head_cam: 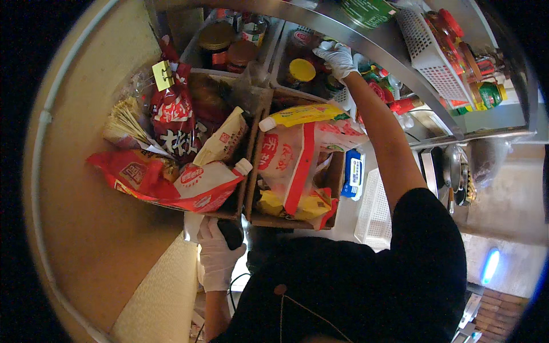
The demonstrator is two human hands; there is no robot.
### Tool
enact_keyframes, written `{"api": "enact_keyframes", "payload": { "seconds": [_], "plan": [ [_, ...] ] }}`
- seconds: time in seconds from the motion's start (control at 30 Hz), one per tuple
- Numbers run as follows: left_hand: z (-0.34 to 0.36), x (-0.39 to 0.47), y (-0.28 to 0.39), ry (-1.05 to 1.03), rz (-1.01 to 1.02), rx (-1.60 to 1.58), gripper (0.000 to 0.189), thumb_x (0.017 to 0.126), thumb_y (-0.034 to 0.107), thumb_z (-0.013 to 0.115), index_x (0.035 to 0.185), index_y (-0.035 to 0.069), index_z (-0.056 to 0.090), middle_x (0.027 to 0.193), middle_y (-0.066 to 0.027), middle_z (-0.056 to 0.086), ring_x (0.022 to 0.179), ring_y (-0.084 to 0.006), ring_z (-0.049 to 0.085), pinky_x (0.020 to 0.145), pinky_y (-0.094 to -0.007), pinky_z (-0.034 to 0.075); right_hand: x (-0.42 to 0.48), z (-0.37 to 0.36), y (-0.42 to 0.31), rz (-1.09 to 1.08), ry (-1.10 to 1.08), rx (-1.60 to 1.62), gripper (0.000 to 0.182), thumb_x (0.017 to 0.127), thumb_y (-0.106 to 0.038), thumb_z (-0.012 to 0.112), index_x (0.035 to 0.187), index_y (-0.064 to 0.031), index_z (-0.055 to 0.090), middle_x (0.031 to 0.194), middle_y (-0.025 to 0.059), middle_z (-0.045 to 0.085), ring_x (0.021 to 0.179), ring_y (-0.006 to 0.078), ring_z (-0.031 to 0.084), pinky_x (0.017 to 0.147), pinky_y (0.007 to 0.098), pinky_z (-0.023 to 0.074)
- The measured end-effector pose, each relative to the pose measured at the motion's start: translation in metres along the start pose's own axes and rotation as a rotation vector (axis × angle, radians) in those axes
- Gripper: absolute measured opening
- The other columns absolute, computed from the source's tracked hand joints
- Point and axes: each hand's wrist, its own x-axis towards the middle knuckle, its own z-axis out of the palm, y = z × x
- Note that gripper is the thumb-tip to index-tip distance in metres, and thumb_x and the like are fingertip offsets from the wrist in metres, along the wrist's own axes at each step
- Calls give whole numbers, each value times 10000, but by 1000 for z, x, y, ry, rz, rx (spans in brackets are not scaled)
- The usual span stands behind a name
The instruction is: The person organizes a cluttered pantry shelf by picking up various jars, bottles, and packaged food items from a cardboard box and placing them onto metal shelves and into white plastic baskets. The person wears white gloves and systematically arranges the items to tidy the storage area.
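My left hand (214,257), in a white glove, is below the near edge of a cardboard box (251,206). Its thumb and fingers curl around a dark rounded object (230,233), beside a white item (193,225). My right hand (336,60), also gloved, reaches into a grey plastic bin (281,64) on the shelf. Its fingers are bent near the bin's far side, and whether they grip anything is hard to see. Close by in that bin stand a jar with a yellow lid (302,70) and a darker jar (333,82).
Bagged food fills the cardboard boxes, including a yellow squeeze pouch (306,115), a red bag with a binder clip (171,111) and a white-and-red spouted pouch (206,186). A metal shelf edge (369,47) crosses above my right arm. A white basket (375,210) and blue wipes pack (353,173) lie right.
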Motion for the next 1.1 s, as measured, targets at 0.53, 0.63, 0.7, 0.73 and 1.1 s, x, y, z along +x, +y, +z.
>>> {"api": "enact_keyframes", "payload": {
  "seconds": [0.53, 0.63, 0.7, 0.73, 1.1],
  "plan": [
    [0, 1, -1, -10, 13, -4, 1001, 561, 214, 856, 1393, 59, 322, 1420, -201, 351, 1275, -420, 378, 1026, -481, 449, 84, 14, -7, -392, 40, -209, 385, 872, -316, 742, 1164, -83, 650, 1119, 17, 640, 1033, 177, 558, 859, 312, 476],
    [-1, 0, 0, -25, -7, 11, 985, 563, 193, 875, 1377, 49, 340, 1416, -195, 354, 1295, -404, 353, 1036, -472, 433, 78, 14, -8, -326, -47, -216, 384, 881, -317, 731, 1177, -86, 646, 1137, 16, 639, 1038, 174, 559, 871, 310, 474],
    [-3, 1, 0, -33, -3, 3, 990, 564, 191, 874, 1383, 52, 337, 1421, -197, 351, 1302, -405, 350, 1038, -470, 433, 75, 23, -9, -271, -105, -223, 384, 888, -317, 723, 1185, -88, 643, 1149, 15, 638, 1041, 171, 560, 880, 309, 473],
    [-1, 0, -2, -16, 19, 12, 1003, 558, 207, 874, 1387, 56, 331, 1424, -197, 349, 1288, -408, 365, 1024, -476, 448, 73, 27, -10, -238, -138, -229, 384, 891, -317, 719, 1190, -89, 642, 1155, 15, 637, 1043, 170, 560, 884, 308, 472],
    [4, 0, -3, -7, 1, 51, 1012, 538, 238, 865, 1376, 47, 330, 1425, -192, 352, 1266, -408, 395, 988, -493, 484, 66, 8, -11, -78, -449, -142, 353, 930, -304, 669, 1216, -100, 635, 1203, 12, 632, 1053, 157, 570, 929, 306, 469]
  ]
}}
